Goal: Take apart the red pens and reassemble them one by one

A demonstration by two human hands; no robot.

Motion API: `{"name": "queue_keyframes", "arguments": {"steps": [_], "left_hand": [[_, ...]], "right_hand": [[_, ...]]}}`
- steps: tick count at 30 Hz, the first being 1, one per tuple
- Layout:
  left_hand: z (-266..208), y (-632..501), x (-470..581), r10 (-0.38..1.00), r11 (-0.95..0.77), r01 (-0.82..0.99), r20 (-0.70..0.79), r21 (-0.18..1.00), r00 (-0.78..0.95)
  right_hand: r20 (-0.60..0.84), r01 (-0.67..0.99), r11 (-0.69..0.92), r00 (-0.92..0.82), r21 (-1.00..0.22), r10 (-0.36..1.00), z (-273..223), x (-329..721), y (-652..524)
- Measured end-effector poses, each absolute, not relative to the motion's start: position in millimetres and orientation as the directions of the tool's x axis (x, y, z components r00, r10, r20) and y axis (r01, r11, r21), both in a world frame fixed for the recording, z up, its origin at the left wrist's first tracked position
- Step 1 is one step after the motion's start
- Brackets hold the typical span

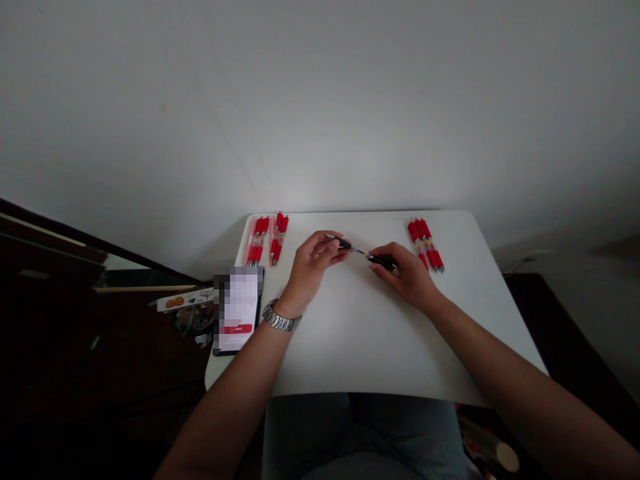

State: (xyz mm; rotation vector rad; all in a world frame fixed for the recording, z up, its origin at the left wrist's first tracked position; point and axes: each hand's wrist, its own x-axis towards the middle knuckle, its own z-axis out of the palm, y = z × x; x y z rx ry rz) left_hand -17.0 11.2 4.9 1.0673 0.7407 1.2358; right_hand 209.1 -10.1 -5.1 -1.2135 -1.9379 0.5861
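Observation:
Over the middle of the white table (345, 333), my two hands meet at a black pen. My left hand (313, 260), with a metal watch (281, 317) on its wrist, pinches one black end of the pen (343, 244). A thin, refill-like length (360, 251) runs from there to my right hand. My right hand (407, 273) is closed round the other black part (383, 262), which its fingers partly cover. I cannot tell whether the two parts are joined. Closest to my right hand lie several red pens (427, 245) side by side.
Two more groups of red pens, one at the table's far left corner (256, 241) and one beside it (279, 239), lie flat. A phone or tablet (237, 310) with a lit screen rests at the left edge. The wall (350, 133) stands directly behind the table.

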Motion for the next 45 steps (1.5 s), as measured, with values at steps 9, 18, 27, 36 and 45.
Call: {"name": "queue_keyframes", "arguments": {"steps": [9, 18, 27, 36, 45], "left_hand": [[6.4, 8.8, -16.3, 0.96, -0.022, -0.38, 0.126, 0.925, 0.251], [7.4, 8.6, -17.7, 0.949, -0.01, -0.353, 0.12, 0.936, 0.291], [9.2, 7.1, -16.6, 0.949, 0.008, -0.351, 0.103, 0.936, 0.296], [9.8, 6.7, -15.7, 0.946, -0.004, -0.345, 0.115, 0.939, 0.302], [8.7, 7.6, -16.3, 0.952, 0.0, -0.335, 0.103, 0.942, 0.288]], "right_hand": [[0.286, 0.503, 0.43, -0.339, -0.75, 0.896, -0.7, 209.1, -13.4], [0.26, 0.526, 0.344, -0.229, -0.778, 0.938, -5.9, 207.8, -15.3], [0.239, 0.516, 0.34, -0.253, -0.786, 0.937, -2.9, 208.6, -16.2], [0.229, 0.515, 0.354, -0.292, -0.781, 0.929, 0.4, 208.8, -15.1], [0.288, 0.529, 0.354, -0.206, -0.771, 0.935, -5.4, 207.8, -14.4]]}}
